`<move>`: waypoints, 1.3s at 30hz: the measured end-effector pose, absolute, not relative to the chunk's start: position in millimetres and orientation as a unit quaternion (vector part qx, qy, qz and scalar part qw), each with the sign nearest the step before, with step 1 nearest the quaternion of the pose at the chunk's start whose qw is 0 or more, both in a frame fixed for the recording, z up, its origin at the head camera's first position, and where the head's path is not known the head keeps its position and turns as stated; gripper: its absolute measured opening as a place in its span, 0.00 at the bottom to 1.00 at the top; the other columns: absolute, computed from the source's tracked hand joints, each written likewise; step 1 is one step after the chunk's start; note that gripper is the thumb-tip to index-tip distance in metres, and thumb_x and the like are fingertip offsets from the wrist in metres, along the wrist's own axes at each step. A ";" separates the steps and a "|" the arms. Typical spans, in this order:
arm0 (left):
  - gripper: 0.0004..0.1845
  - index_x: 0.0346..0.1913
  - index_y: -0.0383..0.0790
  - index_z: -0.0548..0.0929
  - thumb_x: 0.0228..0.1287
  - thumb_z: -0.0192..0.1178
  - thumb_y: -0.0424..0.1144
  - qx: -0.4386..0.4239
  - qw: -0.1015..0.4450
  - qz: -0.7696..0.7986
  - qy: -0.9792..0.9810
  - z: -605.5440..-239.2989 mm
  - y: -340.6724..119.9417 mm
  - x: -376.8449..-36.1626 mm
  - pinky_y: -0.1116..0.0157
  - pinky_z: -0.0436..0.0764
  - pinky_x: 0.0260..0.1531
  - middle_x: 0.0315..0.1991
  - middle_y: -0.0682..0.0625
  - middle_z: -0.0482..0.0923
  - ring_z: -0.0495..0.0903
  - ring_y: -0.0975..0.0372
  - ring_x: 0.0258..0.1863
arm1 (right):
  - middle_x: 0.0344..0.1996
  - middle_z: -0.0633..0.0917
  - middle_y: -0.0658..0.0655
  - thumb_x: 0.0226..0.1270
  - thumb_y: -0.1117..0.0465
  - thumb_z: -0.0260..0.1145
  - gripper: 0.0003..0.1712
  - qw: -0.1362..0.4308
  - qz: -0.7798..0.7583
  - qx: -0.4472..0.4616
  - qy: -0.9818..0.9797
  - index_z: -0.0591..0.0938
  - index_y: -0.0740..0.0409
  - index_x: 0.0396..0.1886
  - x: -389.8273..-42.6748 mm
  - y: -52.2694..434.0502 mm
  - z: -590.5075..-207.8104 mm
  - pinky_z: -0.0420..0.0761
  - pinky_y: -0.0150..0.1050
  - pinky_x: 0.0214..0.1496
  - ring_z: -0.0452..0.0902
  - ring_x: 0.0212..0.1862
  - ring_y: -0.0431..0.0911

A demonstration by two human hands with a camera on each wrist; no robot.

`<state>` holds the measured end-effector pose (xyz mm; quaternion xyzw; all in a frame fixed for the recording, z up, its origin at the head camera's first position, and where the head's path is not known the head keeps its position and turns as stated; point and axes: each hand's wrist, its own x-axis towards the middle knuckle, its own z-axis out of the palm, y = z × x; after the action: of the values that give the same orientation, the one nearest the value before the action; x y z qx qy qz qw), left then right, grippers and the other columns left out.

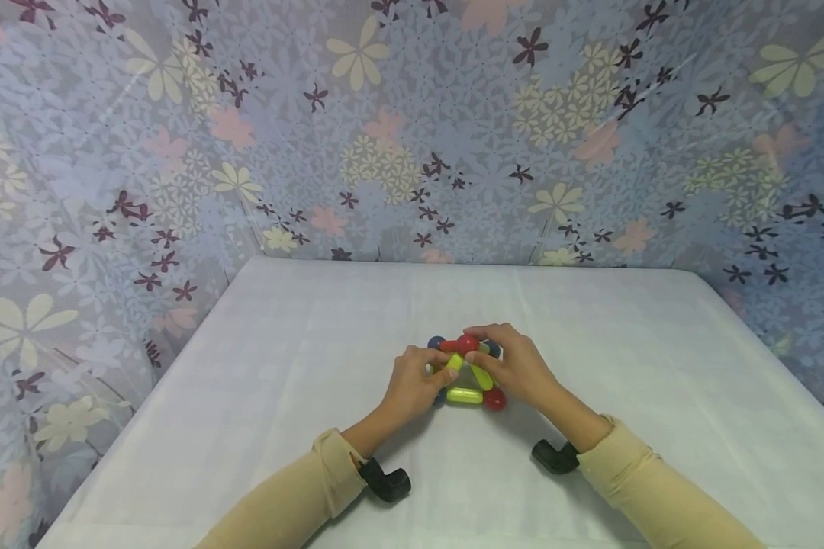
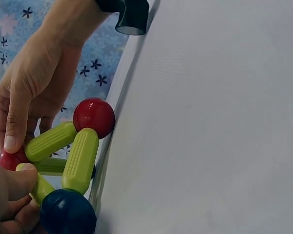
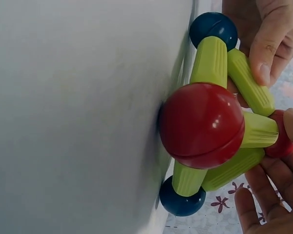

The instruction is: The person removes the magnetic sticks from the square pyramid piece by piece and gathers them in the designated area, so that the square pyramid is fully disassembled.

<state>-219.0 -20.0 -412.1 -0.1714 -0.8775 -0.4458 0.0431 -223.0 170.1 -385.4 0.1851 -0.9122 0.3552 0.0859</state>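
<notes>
A toy frame of ridged yellow-green sticks and red and blue balls stands on the white-covered table (image 1: 302, 366). My left hand (image 1: 412, 381) pinches one yellow-green stick (image 3: 251, 83) between thumb and fingers, at the frame's left side. With my right hand (image 1: 518, 362) I grip the upper red ball (image 1: 468, 345), where several sticks meet. Another red ball (image 3: 202, 126) sits low at the near right corner. Blue balls mark other corners, one blue ball (image 2: 68, 212) close to my left hand. My fingers partly hide the upper red ball in both wrist views.
Black curved wrist-worn pieces show under both sleeves, one black piece (image 1: 387, 483) at the left and another black piece (image 1: 555, 456) at the right. A flowered cloth (image 1: 412, 137) hangs behind the table's far edge.
</notes>
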 end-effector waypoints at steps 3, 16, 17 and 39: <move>0.12 0.44 0.41 0.85 0.58 0.64 0.39 -0.165 0.046 -0.461 -0.871 -412.8 -20.8 -217.6 0.57 0.67 0.47 0.35 0.50 0.82 0.73 0.59 0.45 | 0.51 0.83 0.56 0.59 0.54 0.68 0.26 0.090 0.362 0.186 -0.909 0.78 0.53 0.57 -223.6 170.7 -386.1 0.74 0.55 0.58 0.76 0.55 0.52; 0.12 0.44 0.44 0.83 0.56 0.65 0.39 -0.153 0.082 -0.485 -0.857 -411.2 -38.2 -207.1 0.51 0.66 0.56 0.39 0.49 0.86 0.76 0.58 0.47 | 0.52 0.82 0.56 0.59 0.54 0.68 0.27 0.086 0.362 0.175 -0.911 0.77 0.52 0.59 -226.2 171.7 -386.7 0.75 0.53 0.56 0.75 0.53 0.52; 0.12 0.44 0.44 0.83 0.56 0.65 0.39 -0.153 0.081 -0.486 -0.857 -410.5 -39.8 -205.8 0.51 0.66 0.56 0.39 0.49 0.86 0.76 0.58 0.48 | 0.52 0.81 0.56 0.59 0.54 0.68 0.27 0.084 0.363 0.173 -0.912 0.76 0.52 0.59 -226.3 171.6 -386.7 0.74 0.54 0.57 0.75 0.54 0.53; 0.16 0.53 0.46 0.81 0.64 0.59 0.44 -0.180 0.063 -0.523 -0.831 -414.2 -60.4 -237.6 0.55 0.68 0.60 0.52 0.54 0.81 0.73 0.60 0.57 | 0.50 0.80 0.58 0.58 0.53 0.69 0.27 0.087 0.335 0.144 -0.927 0.77 0.53 0.58 -224.0 169.8 -386.6 0.74 0.55 0.58 0.74 0.56 0.55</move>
<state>-237.6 -60.4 -414.2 -0.1797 -0.8309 -0.5227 0.0630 -224.0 169.8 -386.6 0.1438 -0.9270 0.3351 0.0875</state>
